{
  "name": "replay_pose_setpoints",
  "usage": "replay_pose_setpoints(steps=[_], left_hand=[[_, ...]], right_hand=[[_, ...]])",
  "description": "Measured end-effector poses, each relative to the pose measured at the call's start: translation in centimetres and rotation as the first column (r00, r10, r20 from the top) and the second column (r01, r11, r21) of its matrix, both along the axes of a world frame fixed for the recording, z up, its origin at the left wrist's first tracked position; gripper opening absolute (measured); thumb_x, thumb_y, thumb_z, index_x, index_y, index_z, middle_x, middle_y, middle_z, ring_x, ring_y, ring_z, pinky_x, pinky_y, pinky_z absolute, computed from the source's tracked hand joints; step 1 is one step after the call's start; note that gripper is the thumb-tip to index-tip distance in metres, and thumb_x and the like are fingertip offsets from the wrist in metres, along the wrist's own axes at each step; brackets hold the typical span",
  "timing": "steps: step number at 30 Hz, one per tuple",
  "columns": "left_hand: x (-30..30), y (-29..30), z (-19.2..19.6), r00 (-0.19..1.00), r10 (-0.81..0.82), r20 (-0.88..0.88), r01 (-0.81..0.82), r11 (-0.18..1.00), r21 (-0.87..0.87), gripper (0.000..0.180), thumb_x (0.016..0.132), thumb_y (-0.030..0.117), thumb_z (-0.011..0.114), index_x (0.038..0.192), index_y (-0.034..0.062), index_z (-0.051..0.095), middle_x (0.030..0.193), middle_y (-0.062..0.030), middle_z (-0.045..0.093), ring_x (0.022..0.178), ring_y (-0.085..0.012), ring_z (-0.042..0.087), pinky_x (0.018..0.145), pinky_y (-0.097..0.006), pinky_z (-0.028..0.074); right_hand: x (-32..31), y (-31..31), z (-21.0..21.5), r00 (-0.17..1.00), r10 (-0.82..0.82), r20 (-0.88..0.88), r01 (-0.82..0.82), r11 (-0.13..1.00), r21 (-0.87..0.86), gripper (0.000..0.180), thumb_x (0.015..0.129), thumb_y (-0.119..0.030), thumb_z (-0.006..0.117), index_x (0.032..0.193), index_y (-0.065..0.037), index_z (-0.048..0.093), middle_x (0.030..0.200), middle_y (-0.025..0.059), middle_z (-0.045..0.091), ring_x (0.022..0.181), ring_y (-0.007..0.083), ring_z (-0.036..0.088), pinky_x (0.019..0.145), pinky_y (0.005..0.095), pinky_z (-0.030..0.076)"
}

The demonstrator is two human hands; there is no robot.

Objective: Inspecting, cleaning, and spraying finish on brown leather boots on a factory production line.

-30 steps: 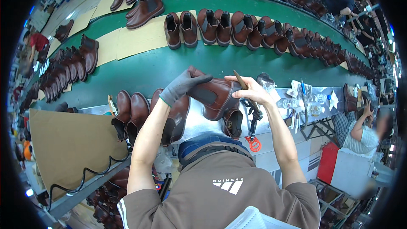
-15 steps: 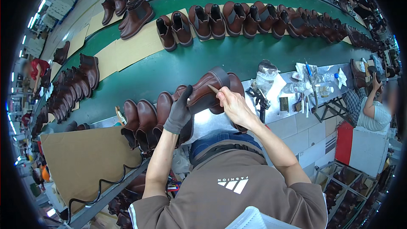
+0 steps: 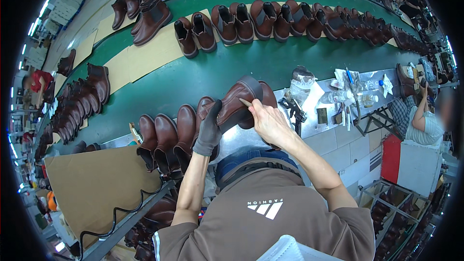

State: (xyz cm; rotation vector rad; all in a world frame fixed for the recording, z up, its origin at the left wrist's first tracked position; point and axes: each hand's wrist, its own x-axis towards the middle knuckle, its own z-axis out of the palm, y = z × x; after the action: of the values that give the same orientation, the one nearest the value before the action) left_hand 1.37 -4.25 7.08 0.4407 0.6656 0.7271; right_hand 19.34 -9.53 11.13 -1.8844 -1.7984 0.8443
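The left hand [image 3: 209,133], in a dark grey knitted glove, is clamped around the lower part of a brown leather ankle boot [image 3: 237,106], holding it tilted in the air above the near edge of the steel workbench [image 3: 333,130], its dark opening turned up and away. The bare right hand [image 3: 268,122] pinches a thin pale stick-like tool [image 3: 245,102] between closed fingers, its tip touching the boot's upper just below the collar. Judging by this, the step in hand is working or touching up the leather surface near the collar. The next move calls for a steady left grip and short, light strokes, turning the boot to reach the untreated side.

More dark brown boots [image 3: 166,137] stand in a row at the bench's left end, just beside the gloved hand. Beyond the bench, pairs of boots [image 3: 232,21] sit on the green conveyor belt [image 3: 159,87].
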Motion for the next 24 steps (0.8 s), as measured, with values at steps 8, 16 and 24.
replay_pose_setpoints(steps=[8, 16, 24], left_hand=[[0.3, -0.1, 1.6, 0.996, 0.059, 0.067, -0.058, 0.998, -0.013, 0.033, 0.092, 0.026, 0.054, 0.115, 0.0026, 0.054, 0.113, -0.0134, 0.061, 0.099, -0.0223, 0.062, 0.084, -0.034, 0.052], [0.0, -0.2, 0.1, 1.000, 0.019, 0.000, -0.019, 0.999, 0.034, 0.047, 0.095, 0.031, 0.045, 0.126, -0.0046, 0.046, 0.120, -0.0184, 0.056, 0.109, -0.0257, 0.057, 0.098, -0.037, 0.045], [-0.1, -0.1, -0.6, 0.994, 0.074, -0.080, -0.072, 0.997, 0.031, 0.041, 0.095, 0.029, 0.047, 0.119, -0.0031, 0.052, 0.115, -0.0153, 0.060, 0.104, -0.0237, 0.060, 0.094, -0.036, 0.048]], right_hand=[[0.1, 0.6, -0.8, 0.996, 0.001, -0.086, 0.003, 0.999, 0.037, 0.026, 0.098, -0.021, 0.037, 0.087, 0.002, 0.043, 0.070, 0.0261, 0.057, 0.065, 0.0453, 0.055, 0.055, 0.0505, 0.041], [0.2, 0.7, 0.3, 0.997, -0.015, -0.069, 0.009, 0.997, -0.080, 0.031, 0.099, -0.025, 0.035, 0.087, 0.002, 0.045, 0.065, 0.0269, 0.055, 0.065, 0.0451, 0.055, 0.060, 0.0505, 0.040], [-0.6, 0.9, 0.5, 0.999, 0.019, 0.030, -0.017, 0.999, -0.044, 0.027, 0.098, -0.022, 0.038, 0.087, 0.002, 0.043, 0.070, 0.0272, 0.057, 0.067, 0.0466, 0.056, 0.058, 0.0521, 0.044]])
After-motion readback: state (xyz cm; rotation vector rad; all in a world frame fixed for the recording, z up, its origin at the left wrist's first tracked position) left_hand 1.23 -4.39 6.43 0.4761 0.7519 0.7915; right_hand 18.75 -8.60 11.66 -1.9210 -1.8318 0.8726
